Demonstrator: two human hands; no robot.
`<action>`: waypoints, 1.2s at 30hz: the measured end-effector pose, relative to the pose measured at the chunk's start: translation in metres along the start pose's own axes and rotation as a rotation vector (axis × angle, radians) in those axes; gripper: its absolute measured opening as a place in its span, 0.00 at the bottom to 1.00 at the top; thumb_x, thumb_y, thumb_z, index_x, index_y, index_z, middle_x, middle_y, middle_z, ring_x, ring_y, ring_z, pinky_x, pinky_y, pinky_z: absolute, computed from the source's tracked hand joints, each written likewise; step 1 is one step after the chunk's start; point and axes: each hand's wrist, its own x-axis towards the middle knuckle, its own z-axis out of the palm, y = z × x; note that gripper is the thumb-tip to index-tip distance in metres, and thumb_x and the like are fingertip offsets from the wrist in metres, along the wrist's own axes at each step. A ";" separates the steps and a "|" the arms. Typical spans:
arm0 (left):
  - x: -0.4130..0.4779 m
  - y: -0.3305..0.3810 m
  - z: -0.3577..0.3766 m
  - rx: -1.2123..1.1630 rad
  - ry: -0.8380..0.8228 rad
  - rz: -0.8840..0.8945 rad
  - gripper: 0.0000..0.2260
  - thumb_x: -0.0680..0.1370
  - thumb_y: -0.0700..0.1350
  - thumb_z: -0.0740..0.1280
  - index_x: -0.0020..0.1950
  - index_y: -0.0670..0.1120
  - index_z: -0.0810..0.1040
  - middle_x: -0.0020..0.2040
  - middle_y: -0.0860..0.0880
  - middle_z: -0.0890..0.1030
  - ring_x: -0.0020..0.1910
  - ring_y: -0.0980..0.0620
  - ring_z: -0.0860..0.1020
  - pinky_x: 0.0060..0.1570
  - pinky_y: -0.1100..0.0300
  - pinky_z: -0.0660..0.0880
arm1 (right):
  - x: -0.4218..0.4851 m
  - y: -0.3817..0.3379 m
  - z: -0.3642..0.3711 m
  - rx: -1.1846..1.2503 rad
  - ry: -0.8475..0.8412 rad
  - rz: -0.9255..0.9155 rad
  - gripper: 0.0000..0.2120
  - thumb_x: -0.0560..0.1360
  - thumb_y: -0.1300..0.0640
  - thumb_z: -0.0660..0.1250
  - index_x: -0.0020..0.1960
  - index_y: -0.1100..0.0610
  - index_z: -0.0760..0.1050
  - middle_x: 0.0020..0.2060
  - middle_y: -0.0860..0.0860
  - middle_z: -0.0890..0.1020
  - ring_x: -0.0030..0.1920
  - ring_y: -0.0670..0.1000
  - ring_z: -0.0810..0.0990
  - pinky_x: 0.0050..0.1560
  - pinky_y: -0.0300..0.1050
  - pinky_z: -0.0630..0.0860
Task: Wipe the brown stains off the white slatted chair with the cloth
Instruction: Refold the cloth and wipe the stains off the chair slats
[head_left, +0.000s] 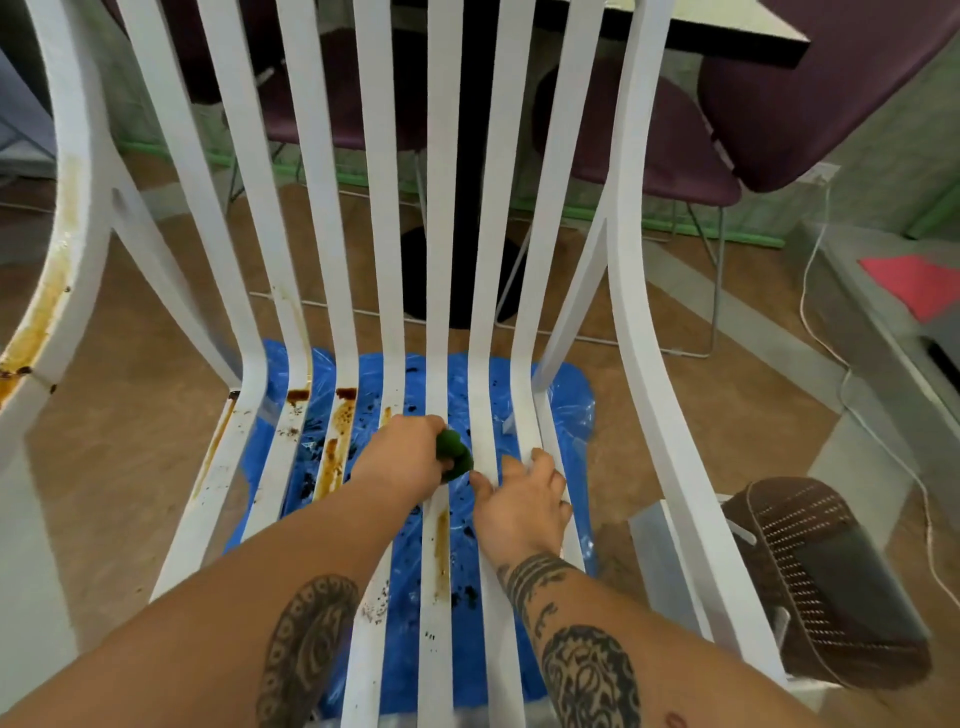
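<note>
The white slatted chair (384, 218) fills the view, its seat slats running toward me. Brown stains (332, 457) streak the left seat slats, one middle slat nearer me and the left armrest. My left hand (400, 457) is closed around a bunched green cloth (454, 454), pressing it on a middle seat slat. My right hand (524, 499) rests on the slats just right of the cloth, its fingers curled over a slat's edge.
A blue plastic sheet (566, 415) with dark spots lies on the floor under the seat. A brown mesh basket (826, 582) stands at the right. Purple chairs (670, 150) and a black table pedestal (478, 182) stand behind the backrest. A white cable (831, 353) trails along the right.
</note>
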 end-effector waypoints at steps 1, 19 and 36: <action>0.000 0.001 -0.001 0.023 -0.003 -0.002 0.12 0.78 0.48 0.71 0.61 0.50 0.78 0.52 0.46 0.80 0.49 0.45 0.80 0.48 0.51 0.80 | 0.001 0.000 -0.002 0.002 -0.010 0.002 0.25 0.81 0.36 0.56 0.71 0.50 0.71 0.72 0.52 0.62 0.72 0.57 0.61 0.69 0.57 0.64; -0.057 -0.010 -0.006 -0.272 0.083 -0.163 0.22 0.78 0.48 0.73 0.71 0.51 0.73 0.62 0.44 0.80 0.57 0.43 0.80 0.52 0.50 0.81 | -0.016 0.017 -0.022 0.256 -0.204 0.063 0.33 0.79 0.47 0.68 0.79 0.51 0.59 0.81 0.49 0.47 0.80 0.57 0.52 0.76 0.60 0.62; -0.089 0.012 0.007 0.158 -0.163 0.030 0.11 0.77 0.40 0.69 0.59 0.49 0.80 0.54 0.44 0.80 0.50 0.44 0.80 0.47 0.51 0.81 | -0.017 0.022 -0.025 0.165 -0.202 0.036 0.36 0.76 0.43 0.71 0.78 0.53 0.62 0.82 0.49 0.48 0.75 0.55 0.66 0.69 0.53 0.72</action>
